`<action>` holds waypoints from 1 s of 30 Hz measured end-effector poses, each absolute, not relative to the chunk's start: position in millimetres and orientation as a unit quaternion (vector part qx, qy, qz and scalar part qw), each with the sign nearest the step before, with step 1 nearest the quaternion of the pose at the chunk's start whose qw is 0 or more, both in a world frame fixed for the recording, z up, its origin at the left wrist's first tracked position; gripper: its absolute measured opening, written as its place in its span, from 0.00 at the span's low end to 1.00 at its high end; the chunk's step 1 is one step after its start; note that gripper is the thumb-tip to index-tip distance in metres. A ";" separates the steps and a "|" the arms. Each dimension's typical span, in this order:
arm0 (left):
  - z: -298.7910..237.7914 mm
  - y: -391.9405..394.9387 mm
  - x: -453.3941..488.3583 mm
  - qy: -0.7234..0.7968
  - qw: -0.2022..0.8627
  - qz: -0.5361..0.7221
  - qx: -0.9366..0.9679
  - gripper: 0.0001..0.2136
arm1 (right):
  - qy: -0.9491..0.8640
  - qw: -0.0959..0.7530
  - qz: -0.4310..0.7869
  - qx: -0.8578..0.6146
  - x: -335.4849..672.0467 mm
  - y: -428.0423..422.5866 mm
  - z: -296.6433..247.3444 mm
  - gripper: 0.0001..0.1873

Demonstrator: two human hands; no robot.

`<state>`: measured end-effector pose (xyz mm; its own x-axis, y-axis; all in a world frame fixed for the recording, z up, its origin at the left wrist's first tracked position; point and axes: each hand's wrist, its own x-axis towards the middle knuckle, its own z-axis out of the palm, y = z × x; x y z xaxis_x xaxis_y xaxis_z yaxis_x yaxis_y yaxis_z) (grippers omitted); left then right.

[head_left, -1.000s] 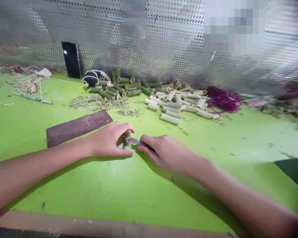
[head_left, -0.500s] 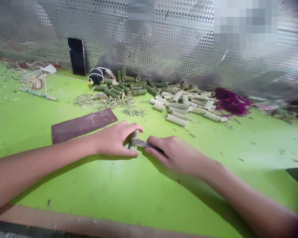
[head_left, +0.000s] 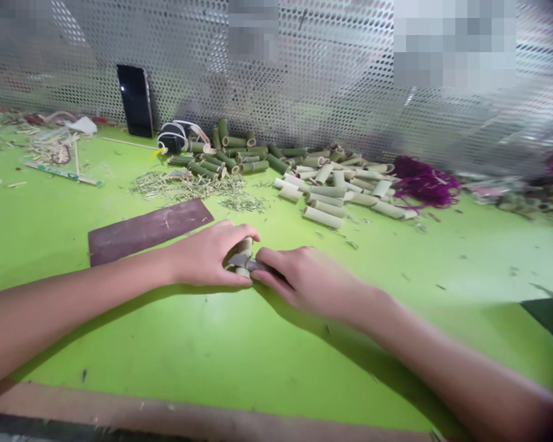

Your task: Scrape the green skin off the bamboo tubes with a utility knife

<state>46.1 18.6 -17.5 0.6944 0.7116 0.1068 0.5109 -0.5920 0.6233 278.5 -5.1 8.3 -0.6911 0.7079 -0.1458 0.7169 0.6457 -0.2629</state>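
Note:
My left hand [head_left: 207,255] is closed around a short bamboo tube [head_left: 244,247] lying on the green table [head_left: 239,350]. My right hand [head_left: 304,276] grips a small knife [head_left: 246,263], its blade laid across the tube. The two hands touch at the tube. Behind them lies a pile of dark green bamboo tubes [head_left: 225,156] and a pile of pale peeled tubes [head_left: 336,187]. The knife's handle is hidden inside my right fist.
A brown flat board [head_left: 150,229] lies left of my hands. Green shavings [head_left: 184,184] are scattered behind it. A black phone [head_left: 135,101] leans on the perforated metal wall [head_left: 332,92]. Purple fibres [head_left: 424,182] lie at the right, sticks and scraps [head_left: 55,153] at far left.
The knife blade has moved left, further over the tube, and my right hand has closed in on the left. The tube stays in my left hand.

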 end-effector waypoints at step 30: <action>-20.3 16.1 41.6 0.309 0.246 0.182 0.901 0.38 | 0.875 0.002 -0.013 0.485 269.2 -5.3 7.8 0.17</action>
